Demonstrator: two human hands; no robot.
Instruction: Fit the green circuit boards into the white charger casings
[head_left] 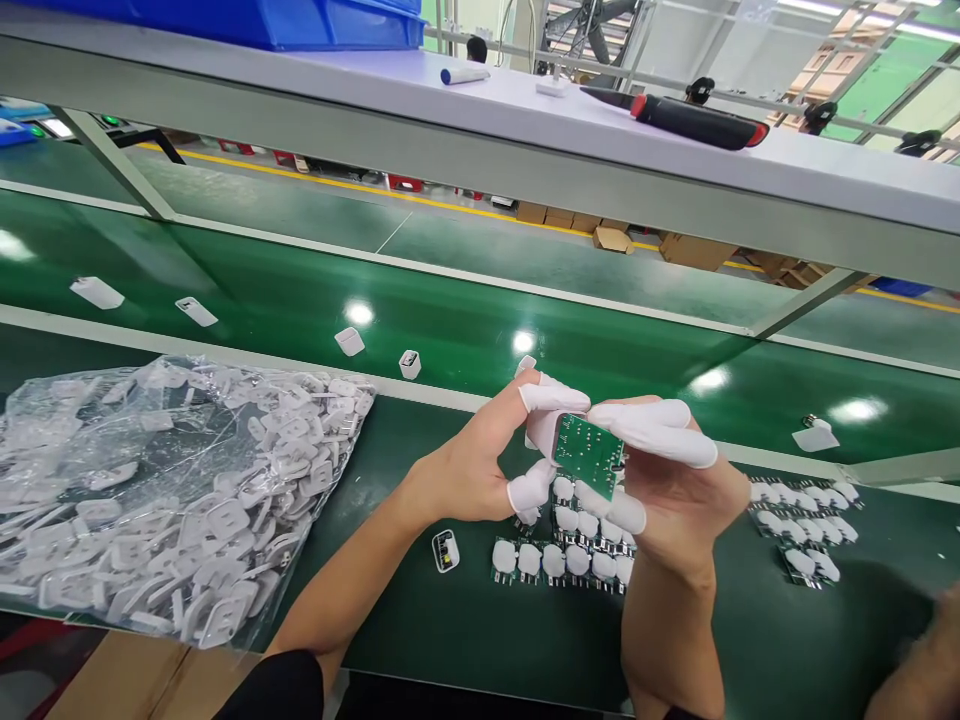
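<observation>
Both hands meet over the dark green work mat (465, 620) and wear white finger cots. My left hand (480, 465) pinches a white plastic housing (541, 430) between thumb and forefinger. My right hand (675, 480) grips a small green circuit board (589, 455) against that housing. Just below the hands lie rows of circuit boards with white parts (562, 555). A single white part (445, 550) lies by my left wrist.
A clear bag full of white plug housings (172, 490) lies at the left. More boards (806, 515) sit at the right. Finished white adapters (196, 311) ride the green conveyor (450, 320) behind. A shelf above holds a black and red tool (694, 120). Another person's hand (922, 660) shows bottom right.
</observation>
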